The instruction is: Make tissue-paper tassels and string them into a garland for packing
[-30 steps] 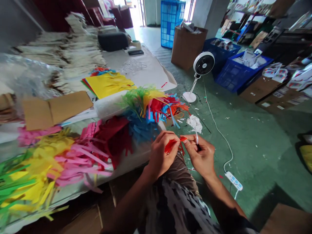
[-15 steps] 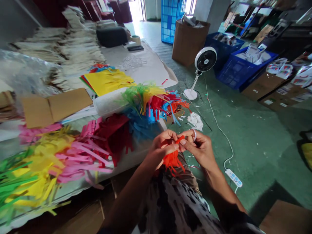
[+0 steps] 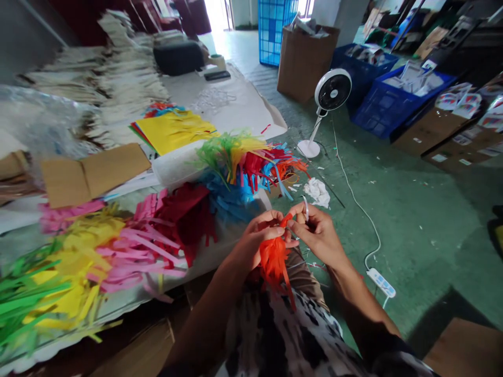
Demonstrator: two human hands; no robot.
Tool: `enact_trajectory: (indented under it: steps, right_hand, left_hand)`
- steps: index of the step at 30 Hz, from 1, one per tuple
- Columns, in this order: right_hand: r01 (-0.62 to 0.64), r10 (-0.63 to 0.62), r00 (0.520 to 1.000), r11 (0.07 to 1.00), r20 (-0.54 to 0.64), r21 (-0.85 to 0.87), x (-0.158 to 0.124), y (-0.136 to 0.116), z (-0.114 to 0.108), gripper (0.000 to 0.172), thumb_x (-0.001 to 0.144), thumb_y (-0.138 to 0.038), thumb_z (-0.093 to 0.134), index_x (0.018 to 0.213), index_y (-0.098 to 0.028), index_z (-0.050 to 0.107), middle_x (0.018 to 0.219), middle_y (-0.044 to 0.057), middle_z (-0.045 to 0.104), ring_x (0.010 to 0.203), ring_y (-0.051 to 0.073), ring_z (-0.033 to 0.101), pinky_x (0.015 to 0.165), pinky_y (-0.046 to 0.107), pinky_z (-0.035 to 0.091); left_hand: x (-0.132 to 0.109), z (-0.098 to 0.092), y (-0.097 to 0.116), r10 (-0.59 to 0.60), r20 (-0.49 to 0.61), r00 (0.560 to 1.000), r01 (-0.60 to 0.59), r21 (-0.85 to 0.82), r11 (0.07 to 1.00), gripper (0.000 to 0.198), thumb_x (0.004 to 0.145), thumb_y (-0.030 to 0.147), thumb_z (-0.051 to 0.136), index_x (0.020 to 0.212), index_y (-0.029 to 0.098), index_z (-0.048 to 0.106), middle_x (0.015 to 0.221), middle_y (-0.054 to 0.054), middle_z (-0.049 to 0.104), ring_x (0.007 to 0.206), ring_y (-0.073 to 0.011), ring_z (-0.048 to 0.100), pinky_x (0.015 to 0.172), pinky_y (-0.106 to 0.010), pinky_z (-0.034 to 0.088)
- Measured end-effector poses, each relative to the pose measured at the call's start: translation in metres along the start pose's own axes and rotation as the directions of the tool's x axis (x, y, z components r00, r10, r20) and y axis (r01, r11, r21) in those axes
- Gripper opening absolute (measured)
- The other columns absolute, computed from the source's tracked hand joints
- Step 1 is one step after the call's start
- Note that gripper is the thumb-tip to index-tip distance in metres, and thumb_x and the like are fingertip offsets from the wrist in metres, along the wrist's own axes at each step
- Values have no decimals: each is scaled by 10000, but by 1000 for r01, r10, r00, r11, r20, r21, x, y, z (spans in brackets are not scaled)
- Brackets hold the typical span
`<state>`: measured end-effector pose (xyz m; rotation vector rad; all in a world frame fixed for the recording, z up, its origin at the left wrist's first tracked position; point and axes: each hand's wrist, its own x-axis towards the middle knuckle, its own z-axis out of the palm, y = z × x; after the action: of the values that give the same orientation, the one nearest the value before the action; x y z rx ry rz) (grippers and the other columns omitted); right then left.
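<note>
Over my lap I hold an orange paper tassel [image 3: 274, 260], its cut strips hanging down below my fingers. My left hand [image 3: 261, 235] is closed round the tassel near its top. With thumb and forefinger, my right hand [image 3: 316, 230] pinches the twisted upper end; a white ring-like band [image 3: 305, 208] sits on one of its fingers. To the left on the table lie fringed bundles: dark red [image 3: 184, 214], blue [image 3: 228, 201], pink [image 3: 129, 256], yellow [image 3: 84, 235] and green [image 3: 29, 298]. Finished-looking multicoloured tassels [image 3: 251, 159] rest on a white roll [image 3: 176, 165].
Fringed yellow sheets [image 3: 168, 131] and a folded cardboard piece [image 3: 96, 175] lie on the table [image 3: 251, 102]. A white fan [image 3: 333, 90] stands on the floor, with a cable leading to a power strip [image 3: 381, 283]. Blue crates [image 3: 383, 107] and cartons [image 3: 304, 65] stand behind.
The orange tassel hangs lower and shows more of its strips. My right hand has shifted slightly left and up, and the twisted end points more upright.
</note>
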<state>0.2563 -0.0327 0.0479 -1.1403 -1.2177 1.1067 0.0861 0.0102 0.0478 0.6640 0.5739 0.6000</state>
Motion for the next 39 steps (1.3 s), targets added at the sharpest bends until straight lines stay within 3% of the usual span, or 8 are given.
enact_trajectory:
  steps: [4, 11, 17, 21, 25, 29, 34, 39]
  right_hand:
    - [-16, 16, 1000, 999, 14, -52, -2, 4, 2, 53, 930, -260, 680, 939, -220, 646, 637, -107, 358, 564, 90, 544, 580, 238, 482]
    - [-108, 111, 986, 994, 122, -36, 1, 3, 6, 152, 940, -368, 695, 987, -231, 650, 699, -95, 357, 592, 85, 528, 562, 231, 503]
    - [-61, 64, 997, 995, 41, -75, 7, 7, 15, 106, 932, -303, 678, 909, -208, 635, 636, -108, 394, 566, 99, 618, 573, 235, 510]
    - [-120, 120, 993, 991, 11, -55, 8, 10, 19, 198, 950, -409, 680, 975, -218, 636, 639, -100, 419, 591, 124, 632, 537, 234, 495]
    - [10, -23, 999, 956, -42, -292, 4, 8, 15, 251, 1017, -465, 616, 1096, -233, 674, 658, -73, 483, 573, 108, 511, 538, 236, 396]
    - [178, -203, 979, 860, -1, -479, -5, 1, 10, 307, 1105, -394, 458, 973, -232, 683, 788, -17, 637, 648, 117, 538, 639, 267, 401]
    - [243, -166, 967, 834, 195, -495, -10, -2, 5, 335, 1118, -365, 427, 885, -233, 628, 763, -21, 658, 655, 121, 603, 652, 266, 403]
    - [241, -127, 962, 812, 242, -531, -10, -2, -3, 400, 1122, -404, 388, 854, -225, 625, 740, -5, 658, 649, 136, 606, 648, 276, 400]
  left_hand:
    - [-2, -4, 1, -28, 6, 1000, 28, 47, 999, 214, 711, 222, 802, 859, 166, 657, 802, -27, 652, 811, -169, 652, 963, -482, 611]
    - [-3, -13, 1, -21, 7, 1000, 22, -122, 992, 189, 661, 183, 748, 754, 181, 584, 743, 10, 609, 726, -139, 638, 982, -480, 602]
    - [-5, -19, -6, 30, -34, 999, -28, 40, 999, 199, 733, 257, 804, 872, 173, 689, 810, -16, 656, 808, -164, 673, 967, -443, 600]
    - [-8, -18, -7, 89, -70, 994, -89, 3, 996, 284, 727, 337, 861, 877, 186, 673, 843, -5, 641, 791, -143, 654, 891, -382, 625]
    - [-7, -19, -7, 129, -163, 978, -132, -2, 991, 356, 768, 432, 870, 881, 196, 629, 863, 2, 607, 786, -121, 622, 830, -319, 634]
    - [-3, -21, -10, 180, -171, 969, -181, 5, 983, 323, 823, 420, 845, 910, 214, 613, 880, 18, 588, 802, -110, 622, 801, -268, 621]
    - [1, -19, -16, 156, -169, 973, -158, 1, 988, 348, 811, 422, 865, 983, 215, 645, 884, 20, 649, 782, -112, 666, 817, -273, 615]
    - [3, -15, -15, 95, -167, 981, -99, -19, 995, 363, 788, 409, 889, 974, 199, 659, 881, 12, 679, 775, -112, 676, 772, -254, 619]
